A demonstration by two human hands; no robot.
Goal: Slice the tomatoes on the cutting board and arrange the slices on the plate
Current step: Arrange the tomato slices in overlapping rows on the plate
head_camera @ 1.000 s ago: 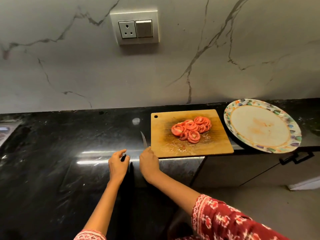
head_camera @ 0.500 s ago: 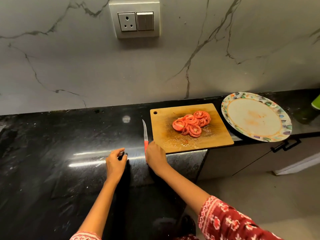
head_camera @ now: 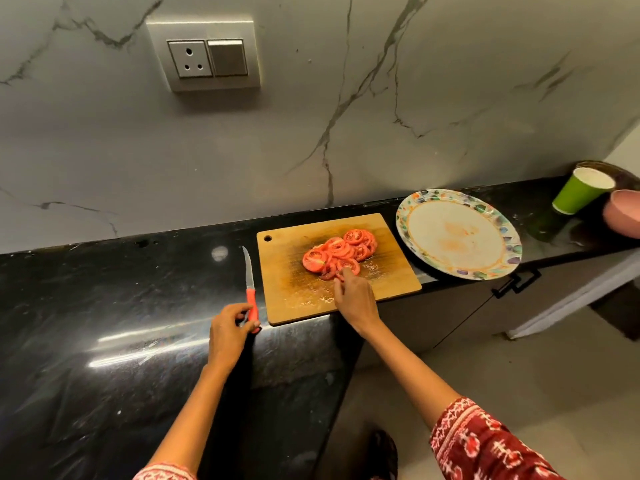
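Observation:
A pile of red tomato slices [head_camera: 341, 252] lies on the wooden cutting board [head_camera: 291, 282] on the black counter. My right hand [head_camera: 353, 296] reaches over the board's near half, its fingertips pinching a slice at the pile's near edge. A red-handled knife [head_camera: 250, 289] lies on the counter just left of the board, blade pointing away. My left hand [head_camera: 228, 329] sits at the knife's handle end with fingers curled against it. The round plate [head_camera: 457, 233] with a patterned rim stands right of the board, holding no slices, only faint orange smears.
A green paper cup [head_camera: 580, 194] and a pink bowl [head_camera: 623, 213] stand at the counter's far right. A wall socket [head_camera: 204, 57] is mounted above. The counter's front edge [head_camera: 346, 341] drops to the floor below my right arm; the plate overhangs it slightly.
My right hand left the knife's handle and moved right onto the board to the tomato slices. My left hand shifted right to the knife's handle. The camera swung right, revealing the cup and bowl.

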